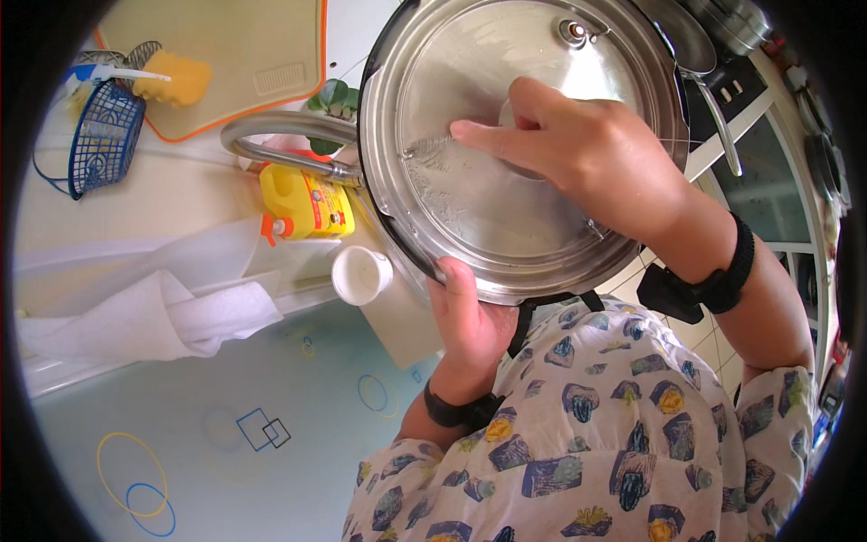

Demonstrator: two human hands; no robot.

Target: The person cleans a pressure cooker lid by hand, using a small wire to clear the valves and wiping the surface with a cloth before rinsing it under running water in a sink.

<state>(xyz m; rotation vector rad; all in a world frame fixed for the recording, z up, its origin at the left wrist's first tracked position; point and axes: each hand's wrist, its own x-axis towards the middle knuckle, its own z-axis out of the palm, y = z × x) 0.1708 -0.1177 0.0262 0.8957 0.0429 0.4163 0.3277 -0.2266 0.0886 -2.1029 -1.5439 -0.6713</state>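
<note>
A round stainless-steel lid [467,210], apparently from a pressure cooker, is raised before me with its inner face towards me. It has a dark outer rim and a small valve fitting [574,32] near its top edge. Wet streaks mark the steel on the left half. My left hand [471,315] grips the lower rim, thumb on the near side and the other fingers mostly hidden behind. Over the middle of the lid is my right hand [582,146], its index finger extended to the wet patch and the others bent. It partly covers a round central plate.
Left of the lid are a curved metal faucet [291,125], a yellow jug with an orange pump [288,196] and a white cup [362,274]. Farther left are a blue basket [107,139], an orange sponge [175,78] and a white towel [203,315]. A frying pan [684,37] lies at upper right.
</note>
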